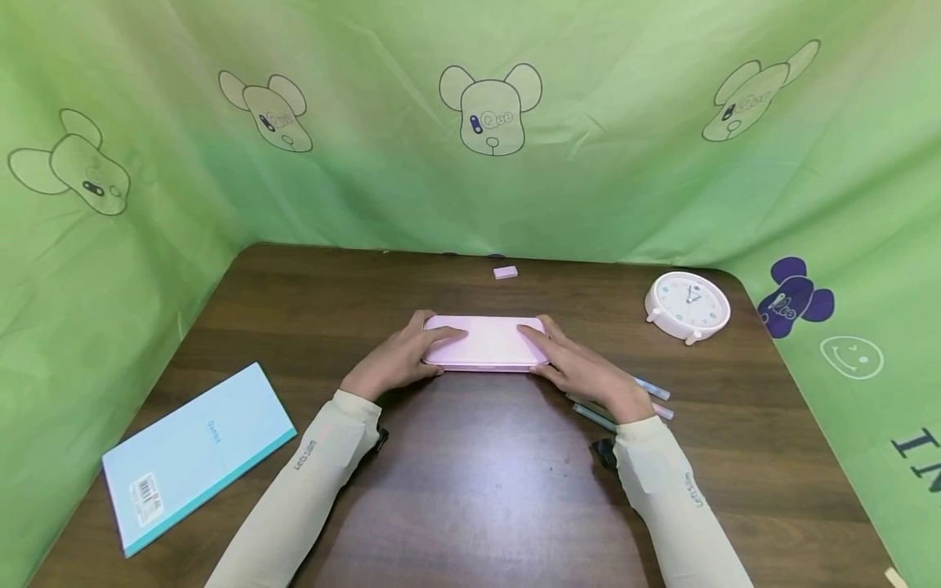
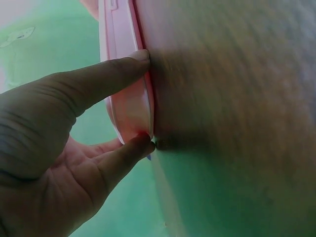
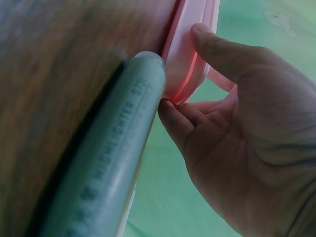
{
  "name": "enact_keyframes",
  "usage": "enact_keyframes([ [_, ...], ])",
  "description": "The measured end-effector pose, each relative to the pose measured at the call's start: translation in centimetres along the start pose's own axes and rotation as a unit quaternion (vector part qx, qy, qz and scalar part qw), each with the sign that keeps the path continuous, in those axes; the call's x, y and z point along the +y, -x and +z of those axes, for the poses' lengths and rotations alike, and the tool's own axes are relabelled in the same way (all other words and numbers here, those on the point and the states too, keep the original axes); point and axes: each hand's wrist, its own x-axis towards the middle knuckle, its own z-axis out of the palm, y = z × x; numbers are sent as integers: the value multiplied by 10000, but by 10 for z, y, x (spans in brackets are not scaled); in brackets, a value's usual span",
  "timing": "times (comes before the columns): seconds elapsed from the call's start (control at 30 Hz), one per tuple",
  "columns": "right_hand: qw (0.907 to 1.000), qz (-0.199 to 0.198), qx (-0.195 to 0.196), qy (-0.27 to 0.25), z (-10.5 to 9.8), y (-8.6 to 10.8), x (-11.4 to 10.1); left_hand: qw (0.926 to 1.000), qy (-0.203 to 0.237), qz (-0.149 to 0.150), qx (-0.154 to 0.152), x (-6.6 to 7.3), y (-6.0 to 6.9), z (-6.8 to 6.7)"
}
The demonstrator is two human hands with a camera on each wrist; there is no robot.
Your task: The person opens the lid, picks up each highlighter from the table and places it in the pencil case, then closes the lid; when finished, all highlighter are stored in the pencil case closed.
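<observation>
A closed pink pencil case (image 1: 487, 343) with rounded corners lies flat on the table in the head view. My left hand (image 1: 397, 357) grips its left end, thumb on the near side, one finger over the lid, others at the far corner. At the opposite end my right hand (image 1: 588, 376) holds it in much the same way. The left wrist view shows the case's side (image 2: 131, 111) between thumb and fingertips. In the right wrist view, a green highlighter (image 3: 111, 143) lies in front of the case and partly covers it.
Several highlighters (image 1: 594, 416) lie under and beside the right wrist. A pink eraser (image 1: 505, 272) sits beyond the case. The round white clock (image 1: 688, 305) is at the back right; a light blue notebook (image 1: 198, 457) lies at the left. Green curtains (image 1: 382, 188) surround the table (image 1: 470, 490).
</observation>
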Motion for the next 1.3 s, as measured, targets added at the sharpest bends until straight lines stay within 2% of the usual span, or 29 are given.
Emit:
enact_keyframes([
  [0.1,10000,-42,27,10,2,0,4,10000,-4,-1,-6,0,0,0],
  [0.23,10000,-48,-4,-71,-4,2,-6,10000,-1,-2,-15,0,0,1],
  [0.37,9997,146,-172,-86,-12,2,-24,10000,-28,12,13,0,0,2],
  [0.5,9990,326,-299,5,-15,2,-34,10000,-18,4,28,-1,0,3],
  [0.53,9993,261,-271,9,-15,2,-32,10000,-8,-5,31,0,1,3],
  [0.77,9998,-183,-4,9,7,-6,20,10000,37,23,51,1,2,2],
  [0.83,9996,-278,3,-16,4,-4,16,9999,37,72,74,3,1,2],
  [1.0,9993,-357,64,9,3,-8,23,9997,183,74,121,3,-2,0],
  [1.1,9996,-293,46,11,10,-13,40,9990,384,126,180,-5,-2,4],
  [1.17,9997,-236,37,-23,14,-15,48,9984,451,213,274,-19,-5,13],
  [1.23,9994,-295,73,-148,12,-12,44,9974,483,366,394,-38,-11,24],
  [1.3,9991,-280,139,-297,9,-10,38,9966,587,350,463,-50,-14,32],
])
